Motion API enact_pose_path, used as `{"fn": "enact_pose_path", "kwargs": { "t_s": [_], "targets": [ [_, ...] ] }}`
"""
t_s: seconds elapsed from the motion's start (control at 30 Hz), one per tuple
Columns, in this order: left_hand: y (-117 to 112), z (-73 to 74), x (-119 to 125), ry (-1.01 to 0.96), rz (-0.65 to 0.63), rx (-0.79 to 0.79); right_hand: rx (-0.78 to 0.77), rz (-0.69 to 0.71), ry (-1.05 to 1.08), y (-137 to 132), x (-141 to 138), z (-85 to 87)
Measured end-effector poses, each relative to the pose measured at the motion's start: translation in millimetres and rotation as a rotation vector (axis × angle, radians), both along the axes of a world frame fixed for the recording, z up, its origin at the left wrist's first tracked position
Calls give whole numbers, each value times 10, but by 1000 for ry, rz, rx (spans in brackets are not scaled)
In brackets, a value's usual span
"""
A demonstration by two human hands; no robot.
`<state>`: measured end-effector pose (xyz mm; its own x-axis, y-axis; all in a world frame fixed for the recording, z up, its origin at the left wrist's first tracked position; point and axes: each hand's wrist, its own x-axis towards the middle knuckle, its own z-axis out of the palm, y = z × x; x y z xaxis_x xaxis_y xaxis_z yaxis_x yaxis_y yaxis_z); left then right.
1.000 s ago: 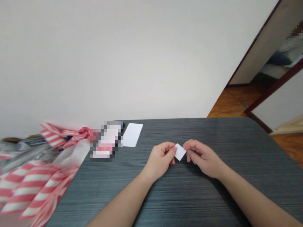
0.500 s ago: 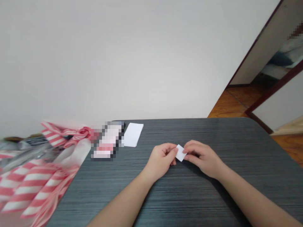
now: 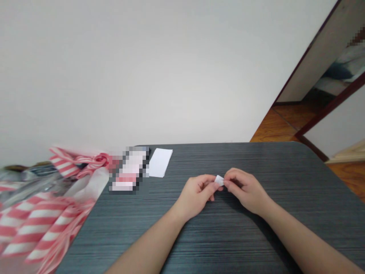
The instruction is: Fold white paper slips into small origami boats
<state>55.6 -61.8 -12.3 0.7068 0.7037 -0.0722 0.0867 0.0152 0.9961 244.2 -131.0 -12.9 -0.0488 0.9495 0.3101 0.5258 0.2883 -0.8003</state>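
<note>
One left hand (image 3: 195,198) and one right hand (image 3: 245,190), one small white paper piece (image 3: 219,180) between them, one worktop (image 3: 228,160); at eleven o'clock, one white paper sheet (image 3: 159,163) and one pixelated object (image 3: 129,169); at nine o'clock, one red-striped bag (image 3: 42,224).

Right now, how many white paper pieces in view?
2: a small piece pinched between the left hand and right hand, and a sheet on the table. Pixelated item may hide more.

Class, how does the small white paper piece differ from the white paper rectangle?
The small white paper piece is far smaller than the white paper rectangle. The piece is held up between the left hand and right hand; the rectangle lies flat on the dark table, away from the hands. Both are white.
</note>
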Motion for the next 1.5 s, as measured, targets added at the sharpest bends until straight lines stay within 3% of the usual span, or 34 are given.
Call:
{"fn": "enact_pose_path", "kwargs": {
  "t_s": [0.1, 0.37, 0.67, 1.13, 1.5],
  "targets": [
    [-9, -18, 7, -17, 1, -45, -24, -30, 4, -2, -12, -10],
    [2, 46, -4, 106, 22, 83, -170, -22, 168, -11, -26, -132],
    [-1, 35, -17, 161, 24, 139, -245, -24, -20, -12, -38, 40],
    [2, 52, -27, 187, -7, 175, -253, -16, -20, -19, -56, 49],
    [-3, 28, -25, 185, -16, 194, -335, 72, 16, -27, -57, 37]
  ]
}}
